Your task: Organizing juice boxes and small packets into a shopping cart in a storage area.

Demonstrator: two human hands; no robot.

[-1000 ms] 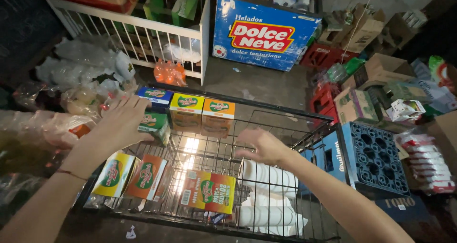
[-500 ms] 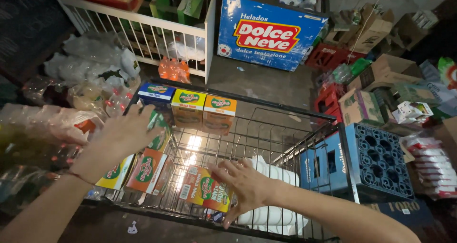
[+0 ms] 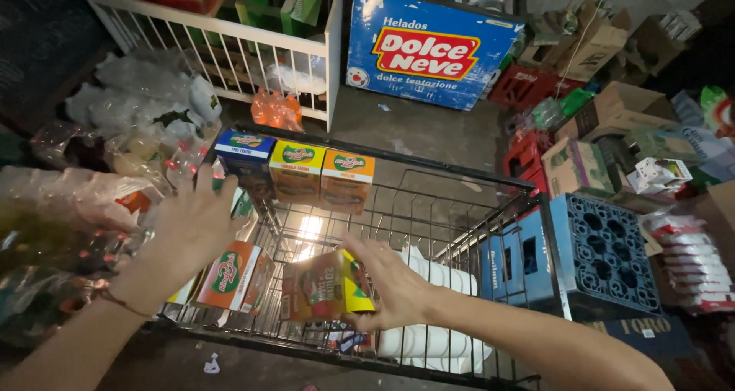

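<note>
A person is leaning over a wire shopping cart (image 3: 459,207) in a dim, cluttered storeroom, both bare arms reaching into the basket. The right hand (image 3: 387,288) is gripping a yellow-and-orange carton (image 3: 325,285) by its right end, fingers wrapped over the top and thumb beneath, and is holding it tilted just above the cart's floor near the front rail. The left hand (image 3: 195,223) is hanging open with fingers spread over the left side of the basket, grasping nothing, directly above an orange-and-white carton (image 3: 230,275) that is leaning against the cart's left wall. Three more cartons are standing upright in a row against the far end of the cart: a blue one (image 3: 245,155), a yellow one (image 3: 297,169) and an orange one (image 3: 347,178), each touching its neighbour. A stack of white disposable cups (image 3: 429,299) is lying just right of the held carton, partly behind the right wrist. Beside the cart on the right a blue plastic crate (image 3: 605,261) is standing, and clear plastic bags (image 3: 138,115) are piling up on the left.
</note>
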